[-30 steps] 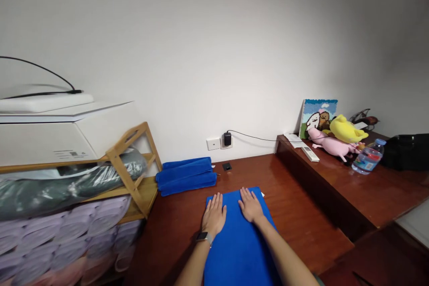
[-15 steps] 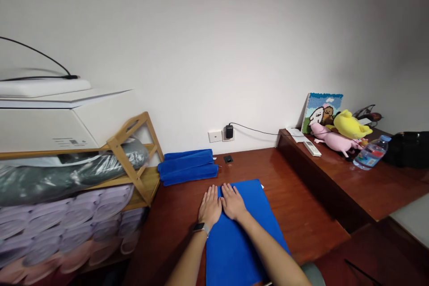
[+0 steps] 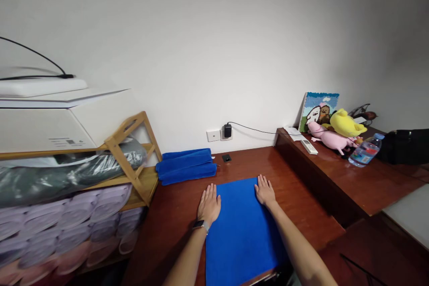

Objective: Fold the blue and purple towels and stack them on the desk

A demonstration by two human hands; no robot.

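Observation:
A blue cloth (image 3: 241,228) lies spread flat on the dark wooden table (image 3: 295,201) in front of me. My left hand (image 3: 209,203) rests flat, fingers together and stretched out, at the cloth's far left edge; a watch is on that wrist. My right hand (image 3: 265,191) lies flat with fingers apart on the cloth's far right corner. Neither hand holds anything. Beyond the cloth, near the wall, sits a stack of folded blue towels (image 3: 187,166).
A wooden rack (image 3: 134,161) with bagged bedding and rolled lilac towels stands at the left, under a white box (image 3: 63,120). A raised wooden ledge (image 3: 338,174) at the right carries plush toys (image 3: 335,134), a remote and a water bottle (image 3: 364,152). A charger (image 3: 228,130) is plugged into the wall.
My hands were side by side at the cloth's far left half a second ago; the right hand has slid right across the cloth to its far right corner. The left hand stayed.

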